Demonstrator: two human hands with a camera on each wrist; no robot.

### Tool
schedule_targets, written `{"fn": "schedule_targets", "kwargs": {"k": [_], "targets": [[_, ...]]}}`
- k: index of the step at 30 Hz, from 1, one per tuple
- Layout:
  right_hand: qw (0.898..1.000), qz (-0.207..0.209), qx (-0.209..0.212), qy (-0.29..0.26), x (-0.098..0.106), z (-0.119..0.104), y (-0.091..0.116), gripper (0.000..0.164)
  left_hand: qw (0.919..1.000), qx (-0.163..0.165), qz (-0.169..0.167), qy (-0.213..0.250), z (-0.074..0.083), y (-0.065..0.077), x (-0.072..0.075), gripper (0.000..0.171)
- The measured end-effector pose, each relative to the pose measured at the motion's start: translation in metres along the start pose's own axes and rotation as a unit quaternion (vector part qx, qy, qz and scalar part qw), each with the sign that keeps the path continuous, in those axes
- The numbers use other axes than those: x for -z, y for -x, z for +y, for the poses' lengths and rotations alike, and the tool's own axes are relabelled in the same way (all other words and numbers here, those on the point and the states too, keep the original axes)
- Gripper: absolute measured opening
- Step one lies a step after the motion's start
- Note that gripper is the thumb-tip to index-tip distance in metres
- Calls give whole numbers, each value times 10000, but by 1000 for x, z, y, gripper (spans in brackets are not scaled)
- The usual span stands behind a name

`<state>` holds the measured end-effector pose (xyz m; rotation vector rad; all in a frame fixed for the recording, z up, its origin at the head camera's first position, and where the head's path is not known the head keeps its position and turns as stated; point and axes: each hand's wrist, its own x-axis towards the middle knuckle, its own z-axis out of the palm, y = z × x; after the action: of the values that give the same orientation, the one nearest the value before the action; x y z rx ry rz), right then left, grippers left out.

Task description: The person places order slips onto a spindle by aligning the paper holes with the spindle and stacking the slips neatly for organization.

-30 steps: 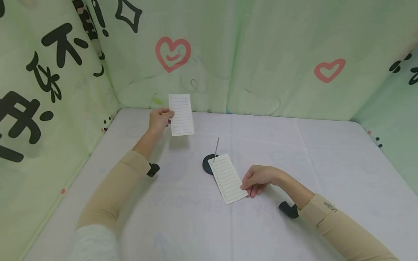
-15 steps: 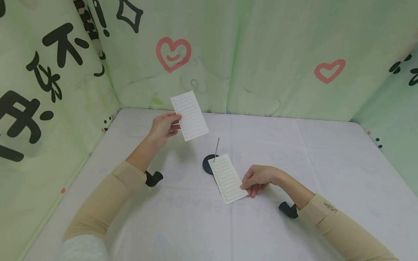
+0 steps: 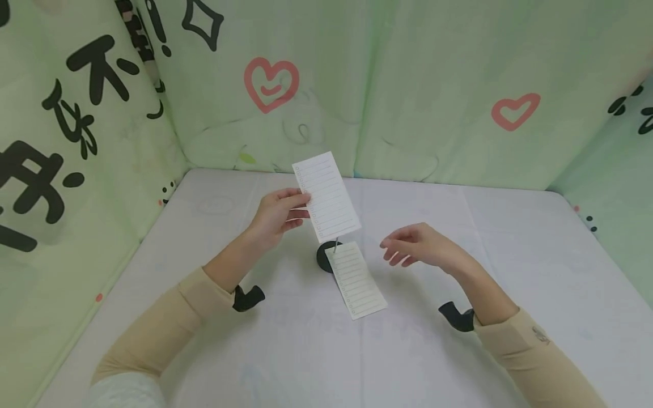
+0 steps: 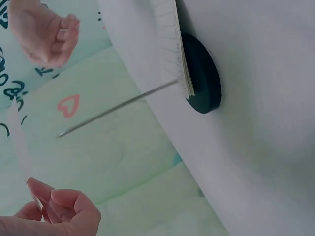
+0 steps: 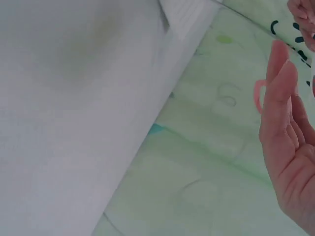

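My left hand (image 3: 280, 218) pinches a lined white paper slip (image 3: 326, 195) by its left edge, held up above the table. The slip's lower end overlaps the metal spike (image 4: 118, 108) in the head view. That spike stands on a round black base (image 4: 209, 73). Several lined slips (image 3: 357, 280) are stacked on it near one corner, low at the base, and they slant toward the front right. My right hand (image 3: 420, 246) hovers right of the spike with loosely bent fingers and nothing in them.
The spike stands mid-table on a white tablecloth (image 3: 433, 362). Green printed curtains (image 3: 433, 73) hang behind the table and along both sides. A black wrist camera (image 3: 248, 298) sits below the left wrist, another black one (image 3: 456, 317) below the right.
My left hand has brought its slip rightward and tilted it, from the left to over the spike. My right hand has let go of the lower slips and lifted away.
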<state>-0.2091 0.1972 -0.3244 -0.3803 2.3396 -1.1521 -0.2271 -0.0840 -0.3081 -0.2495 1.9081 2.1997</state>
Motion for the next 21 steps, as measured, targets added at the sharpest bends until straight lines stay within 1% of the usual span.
{"fn": "schedule_targets", "kwargs": {"k": [2, 5, 7, 10, 15, 18, 21], "targets": [[9986, 61, 264, -445, -1, -6, 3, 39, 10000, -42, -44, -46, -3, 5, -4, 23], [9937, 164, 501, -986, -6, -14, 5, 38, 9999, -63, -72, -117, -8, 10, -11, 20], [9904, 242, 543, -1249, -10, -17, 5, 41, 9998, -56, -77, -185, -12, 11, -14, 19], [9870, 372, 470, -1492, -15, -21, 4, 42, 9994, -15, -52, -355, -18, 13, -19, 22], [9845, 451, 180, -1686, -20, -22, 1, 41, 9987, 2, -117, -505, -26, 17, -23, 23], [9850, 439, 60, -1668, -23, -21, 0, 39, 9986, 5, -194, -491, -30, 18, -24, 22], [9872, 420, 54, -1540, -24, -20, 0, 36, 9982, 12, -260, -535, -32, 19, -25, 20]]}}
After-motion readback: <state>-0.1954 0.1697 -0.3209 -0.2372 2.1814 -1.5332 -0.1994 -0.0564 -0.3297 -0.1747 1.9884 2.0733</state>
